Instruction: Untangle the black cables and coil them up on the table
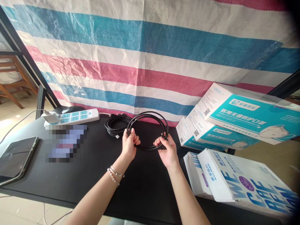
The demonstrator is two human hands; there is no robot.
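We have the black cable loop (148,149) between us, several turns gathered into a ring, tilted so that its far edge rises toward the striped sheet (105,68). Our left hand (130,141) clasps the ring's left side and our right hand (167,147) its right side, fingers curled around the turns with the thumbs pressing in. The cable therefore runs through each grip, while the far and near arcs span the gap between them; we cannot tell whether the near arc touches the desk (145,178). We judge the step in hand to be holding and evening out the turns, and any next move calls for a firm grip on both sides so that no turn springs loose.

Just beyond our left hand, a second black coil (117,124) lies on the desk. Farther left sit the power strip (93,115) and, nearer us, a tablet (17,157). To our right stand stacked mask boxes (248,115), with white boxes (246,178) nearer us.
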